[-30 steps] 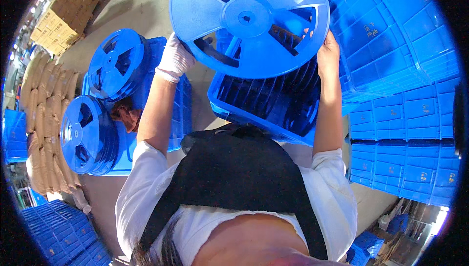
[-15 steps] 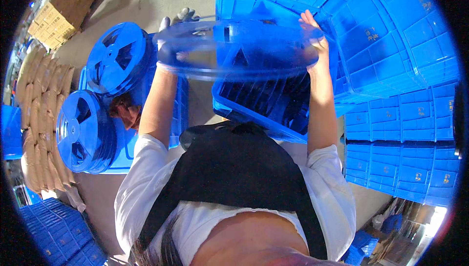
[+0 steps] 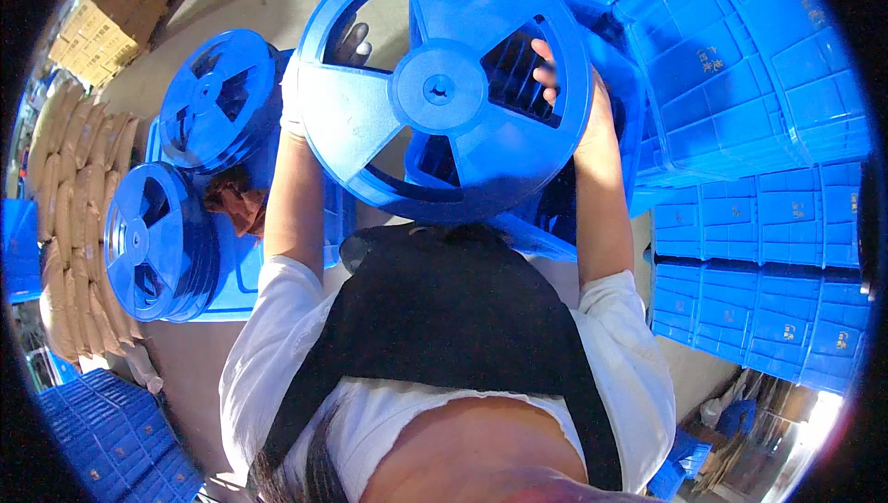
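A large blue plastic reel (image 3: 444,85), with a round hub and wide cut-out windows, is held up before me, its flat face toward me. My left hand (image 3: 291,101) grips its left rim; dark, pale-tipped glove fingers show through the upper left window. On the opposite rim my right hand (image 3: 597,116) is closed, bare fingertips visible behind the right window. Behind the reel stands a blue crate (image 3: 633,128), with dark slatted contents partly hidden. To the left, two stacks of similar reels, a farther stack (image 3: 218,96) and a nearer stack (image 3: 139,242), rest on a blue surface.
A crumpled brown-red cloth or wrapper (image 3: 239,204) lies beside the reel stacks. Blue crates (image 3: 731,68) are piled high at right. Brown sacks (image 3: 79,216) and cardboard boxes (image 3: 120,13) stand at far left. More blue crates (image 3: 120,438) sit at lower left.
The reel, blurred and nearly edge-on before, has tilted so its face now turns toward me. Both hands stay on its rim. The stacks at left have not moved.
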A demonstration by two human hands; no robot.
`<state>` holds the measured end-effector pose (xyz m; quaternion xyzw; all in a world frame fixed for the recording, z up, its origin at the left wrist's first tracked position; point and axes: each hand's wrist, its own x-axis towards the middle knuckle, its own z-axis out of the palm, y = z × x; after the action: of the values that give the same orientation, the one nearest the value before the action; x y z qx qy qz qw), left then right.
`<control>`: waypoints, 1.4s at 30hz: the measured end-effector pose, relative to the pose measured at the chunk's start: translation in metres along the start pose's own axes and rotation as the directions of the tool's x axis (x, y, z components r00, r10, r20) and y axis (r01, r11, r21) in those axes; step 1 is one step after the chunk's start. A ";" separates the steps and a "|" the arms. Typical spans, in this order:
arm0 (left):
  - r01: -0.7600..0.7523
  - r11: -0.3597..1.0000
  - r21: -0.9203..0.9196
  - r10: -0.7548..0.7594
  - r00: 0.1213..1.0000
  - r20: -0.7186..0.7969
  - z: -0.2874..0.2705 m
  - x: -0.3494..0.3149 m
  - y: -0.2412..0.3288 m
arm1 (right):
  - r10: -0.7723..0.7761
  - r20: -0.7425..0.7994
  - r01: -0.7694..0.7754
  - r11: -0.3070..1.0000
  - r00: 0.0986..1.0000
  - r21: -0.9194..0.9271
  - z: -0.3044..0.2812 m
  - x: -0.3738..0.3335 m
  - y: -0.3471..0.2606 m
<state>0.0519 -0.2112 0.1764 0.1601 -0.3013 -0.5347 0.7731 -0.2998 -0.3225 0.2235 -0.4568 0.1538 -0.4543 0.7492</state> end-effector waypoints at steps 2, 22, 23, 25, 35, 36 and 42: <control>0.035 0.998 -0.056 -0.036 0.999 -0.017 -0.003 -0.004 0.003 | 0.019 -0.045 -0.020 0.999 0.999 -0.027 0.007 -0.002 0.001; 0.206 0.966 -0.159 -0.218 0.974 -0.063 -0.013 0.001 -0.003 | 0.152 -0.351 -0.286 0.884 0.924 -0.369 0.013 0.000 0.003; 0.235 0.961 -0.145 -0.236 0.972 0.005 -0.016 0.002 -0.004 | 0.160 -0.337 -0.280 0.896 0.928 -0.345 0.010 0.000 0.004; 0.294 0.949 -0.110 -0.278 0.950 0.140 -0.028 0.007 -0.006 | 0.176 -0.313 -0.272 0.917 0.933 -0.293 0.006 -0.001 0.005; 0.484 0.854 -0.191 -0.483 0.874 0.052 -0.021 0.005 -0.022 | -0.153 0.614 0.523 -0.391 0.774 -0.757 0.001 -0.072 -0.033; 0.505 0.842 -0.191 -0.504 0.862 0.053 -0.017 0.005 -0.027 | 0.122 0.654 0.598 -0.553 0.747 -0.580 0.008 -0.090 -0.045; 0.700 0.699 -0.150 -0.703 0.710 0.039 0.032 0.021 -0.090 | 0.017 0.466 0.456 -0.240 0.885 -0.857 0.010 -0.183 -0.036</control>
<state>-0.0294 -0.2623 0.1562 0.2084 -0.1675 -0.8084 0.5244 -0.4114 -0.1732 0.2245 -0.9447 0.2400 -0.2205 0.0374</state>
